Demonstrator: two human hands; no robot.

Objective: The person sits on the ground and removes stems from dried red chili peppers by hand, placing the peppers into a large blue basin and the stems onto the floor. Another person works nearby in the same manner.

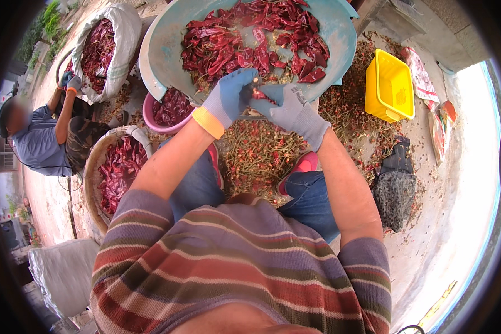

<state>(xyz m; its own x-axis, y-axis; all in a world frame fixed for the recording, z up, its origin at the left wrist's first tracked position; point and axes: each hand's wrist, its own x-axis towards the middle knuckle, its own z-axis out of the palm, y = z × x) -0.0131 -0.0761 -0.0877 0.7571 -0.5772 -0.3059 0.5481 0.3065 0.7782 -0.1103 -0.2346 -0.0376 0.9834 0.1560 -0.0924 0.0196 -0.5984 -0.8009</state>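
Observation:
Both my hands wear grey knit gloves with blue-coated palms and meet over the near rim of a large blue-green basin [340, 58]. Dried red chili peppers [217, 46] with loose pale seeds lie in the basin. My left hand [232, 94], with an orange band at the wrist, has curled fingers close to a small pale and red chili piece. Between the fingers of my right hand [290, 106] shows a red chili piece [262, 95]. The fingertips partly hide what is held, and whether the left fingers also grip it is unclear.
A pink basin [163, 128], a wicker basket [92, 183] and a white woven sack [127, 46] hold chilies at left. Beside the sack sits a gloved person [46, 133]. Stems [259, 158] litter the ground between my feet. A yellow bin [373, 92] and black plastic bag [394, 196] lie right.

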